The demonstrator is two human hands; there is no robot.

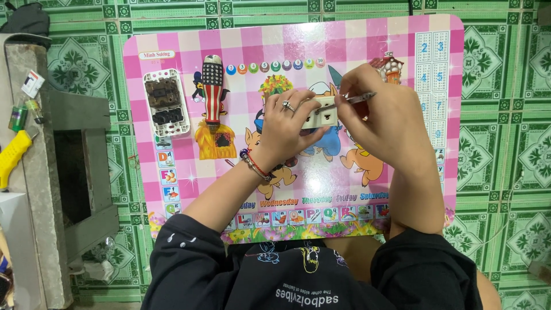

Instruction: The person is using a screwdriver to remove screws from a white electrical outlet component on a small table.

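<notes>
— Two hands, both busy over the pink checked board [367, 189]. What has each got?

— Left hand [287, 129] is clasped round a small white socket block [322, 112], holding it above the middle of the board. Right hand [384, 115] pinches a thin metal-tipped tool [351, 100], its tip resting on top of the block.

— Any casings with something in them?

— One, at the board's upper left: a white switch frame [166, 103] lying open-side up, with a brown part and a darker part seated inside. Just beside it lies a screwdriver [213, 89] with a striped, starred handle.

— Labels or signs?

— A white oval label sits at the board's top left corner. A row of coloured round dots runs along the top, a pale numbered grid down the right edge, and small picture squares along the left and bottom edges.

— Off the board?

— On the grey ledge [34, 172] to the left: a yellow tool [12, 155], a small green cylinder [18, 117] and a white tag [33, 83].
</notes>
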